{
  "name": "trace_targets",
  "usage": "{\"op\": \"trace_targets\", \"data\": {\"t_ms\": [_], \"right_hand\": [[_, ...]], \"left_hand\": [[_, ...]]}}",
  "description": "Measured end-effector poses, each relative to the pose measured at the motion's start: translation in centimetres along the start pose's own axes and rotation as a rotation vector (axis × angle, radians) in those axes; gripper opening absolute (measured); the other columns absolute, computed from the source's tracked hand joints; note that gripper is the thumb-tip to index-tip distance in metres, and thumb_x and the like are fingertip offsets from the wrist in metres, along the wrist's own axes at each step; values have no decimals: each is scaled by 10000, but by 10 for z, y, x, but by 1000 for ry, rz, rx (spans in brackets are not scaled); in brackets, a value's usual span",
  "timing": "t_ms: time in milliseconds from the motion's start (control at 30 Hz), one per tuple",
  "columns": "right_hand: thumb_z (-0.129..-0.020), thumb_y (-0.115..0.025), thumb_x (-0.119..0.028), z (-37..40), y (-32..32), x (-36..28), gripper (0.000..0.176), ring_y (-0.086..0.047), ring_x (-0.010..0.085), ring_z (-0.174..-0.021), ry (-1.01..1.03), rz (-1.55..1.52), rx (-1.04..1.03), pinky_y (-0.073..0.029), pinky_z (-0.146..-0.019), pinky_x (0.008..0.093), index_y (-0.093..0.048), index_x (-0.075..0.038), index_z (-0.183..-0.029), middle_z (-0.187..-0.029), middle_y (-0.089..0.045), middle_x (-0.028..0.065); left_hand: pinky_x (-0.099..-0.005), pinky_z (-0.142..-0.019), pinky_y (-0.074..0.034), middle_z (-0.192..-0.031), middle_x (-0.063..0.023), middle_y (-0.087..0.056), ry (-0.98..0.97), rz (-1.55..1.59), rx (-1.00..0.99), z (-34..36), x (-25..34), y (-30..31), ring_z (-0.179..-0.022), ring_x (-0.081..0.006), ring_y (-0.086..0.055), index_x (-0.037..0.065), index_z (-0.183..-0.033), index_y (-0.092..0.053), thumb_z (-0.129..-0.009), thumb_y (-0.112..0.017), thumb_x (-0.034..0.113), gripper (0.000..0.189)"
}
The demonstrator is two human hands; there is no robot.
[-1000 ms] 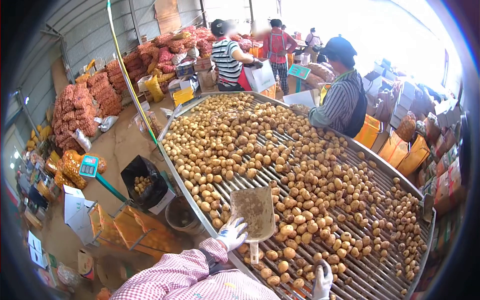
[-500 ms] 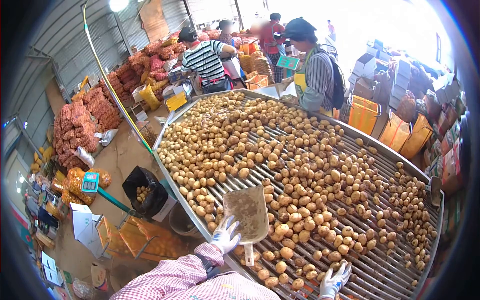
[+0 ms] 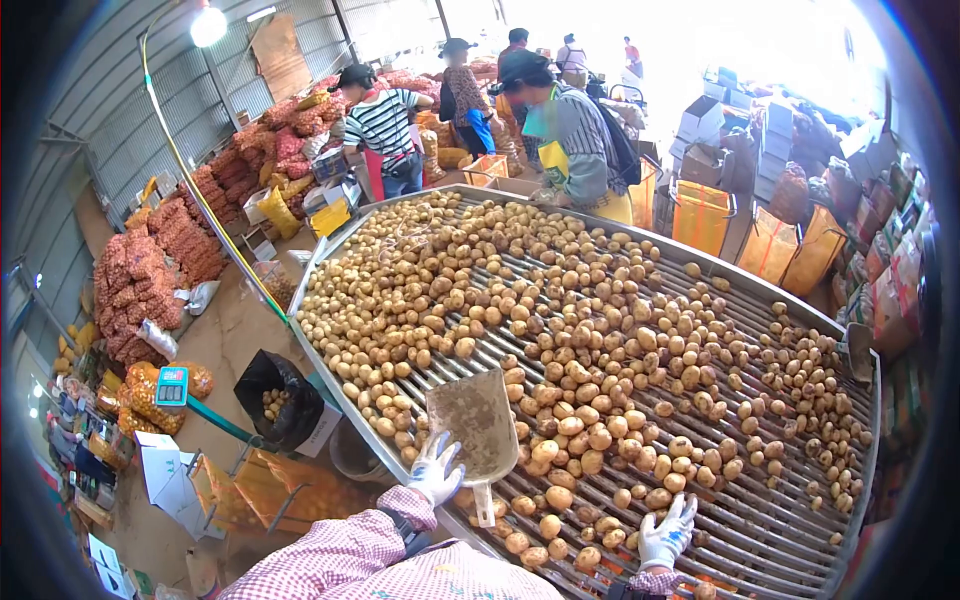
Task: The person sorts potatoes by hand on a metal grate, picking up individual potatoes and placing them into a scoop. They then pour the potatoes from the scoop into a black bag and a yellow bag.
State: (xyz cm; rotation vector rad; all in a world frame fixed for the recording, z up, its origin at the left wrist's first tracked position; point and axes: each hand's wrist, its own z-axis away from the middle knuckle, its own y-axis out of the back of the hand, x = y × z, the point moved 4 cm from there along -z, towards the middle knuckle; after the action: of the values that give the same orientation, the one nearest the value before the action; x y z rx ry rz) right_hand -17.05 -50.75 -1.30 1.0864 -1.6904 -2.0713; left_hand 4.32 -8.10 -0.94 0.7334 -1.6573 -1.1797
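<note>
A slatted metal sorting table [image 3: 775,540] carries a wide spread of potatoes [image 3: 560,375]. My left hand [image 3: 437,470], in a white glove, rests with fingers apart at the table's near left edge, against the side of a dirty metal scoop [image 3: 472,425]. The scoop lies flat with its short white handle [image 3: 484,505] toward me, outside my fingers. Over bare slats at the near side, my right hand [image 3: 667,535], also gloved, is spread open; its fingertips are right by a few potatoes [image 3: 660,498].
A second scoop [image 3: 858,352] sits at the table's far right corner. Left of the table stand a black bag [image 3: 280,400] with potatoes, a bucket [image 3: 357,450] and a scale display [image 3: 172,386]. Across the table a person in a striped shirt [image 3: 585,140] stands near orange crates [image 3: 700,225].
My right hand has moved farther in over the slats, up to the potatoes, its sleeve now showing. My left hand stays by the scoop. The view has shifted slightly; people behind have moved.
</note>
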Motion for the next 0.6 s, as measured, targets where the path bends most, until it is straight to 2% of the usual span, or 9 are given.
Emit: {"op": "trace_targets", "data": {"t_ms": [67,200,267,367,433,467,533,567,600], "right_hand": [[-724,-785,-315,-5,-3,-1,851,-467,404,-1291,5,2,18,-410,-1083,463,-433,-23,-1441,-1522,-348,202],[-685,-838,-265,-14,-2,1,915,-462,414,-1280,6,-21,14,-410,-1090,462,-393,-14,-1445,-1474,-382,200],[-696,-836,-268,-16,4,-1,912,-457,417,-1284,-21,-26,-52,-412,-1090,463,-391,-28,-1455,-1488,-368,198],[-718,-827,-269,-13,-4,4,903,-460,413,-1284,11,-7,-24,-417,-1084,465,-382,-41,-1470,-1502,-354,198],[-746,-809,-267,-8,-9,6,908,-464,401,-1285,20,23,-8,-423,-1076,466,-354,-64,-1506,-1541,-322,184],[-754,-802,-269,-5,-11,6,909,-466,398,-1285,26,31,6,-424,-1073,464,-347,-72,-1516,-1552,-313,177],[-790,-766,-264,2,-10,2,851,-468,389,-1296,35,53,21,-420,-1071,466,-362,-75,-1515,-1565,-303,167],[-798,-755,-264,5,-9,-1,835,-459,386,-1308,31,46,10,-413,-1077,467,-367,-70,-1512,-1564,-303,167],[-805,-745,-264,7,-7,-4,820,-451,384,-1320,30,37,-1,-407,-1082,468,-373,-65,-1508,-1564,-303,166]], "left_hand": [[-468,-1207,-276,-1556,-206,-364,-12,-6,7,0,0,-1,-1445,-420,-316,86,-1395,-563,-892,-654,328,565],[-470,-1204,-279,-1551,-213,-366,-8,9,24,1,-1,-2,-1441,-424,-319,81,-1380,-569,-892,-653,336,557],[-468,-1203,-280,-1550,-215,-367,-10,11,30,2,-2,-2,-1440,-428,-318,81,-1377,-568,-892,-654,338,556],[-476,-1213,-257,-1561,-205,-359,2,43,33,2,-4,-6,-1459,-422,-292,117,-1392,-558,-894,-668,311,546],[-483,-1212,-255,-1558,-210,-356,115,72,66,3,-11,-9,-1452,-425,-298,121,-1397,-548,-883,-687,297,561],[-448,-1203,-284,-1558,-209,-343,188,104,100,5,-16,-15,-1455,-390,-308,84,-1401,-537,-881,-696,307,588],[-419,-1190,-308,-1555,-197,-341,269,472,220,13,-30,-31,-1436,-364,-336,72,-1411,-522,-872,-728,259,606],[-376,-1170,-329,-1530,-165,-376,292,711,289,16,-30,-35,-1397,-332,-389,61,-1460,-449,-873,-739,216,673],[-376,-1170,-329,-1530,-165,-376,292,721,292,20,-30,-37,-1397,-332,-389,61,-1460,-449,-873,-739,216,673]]}}
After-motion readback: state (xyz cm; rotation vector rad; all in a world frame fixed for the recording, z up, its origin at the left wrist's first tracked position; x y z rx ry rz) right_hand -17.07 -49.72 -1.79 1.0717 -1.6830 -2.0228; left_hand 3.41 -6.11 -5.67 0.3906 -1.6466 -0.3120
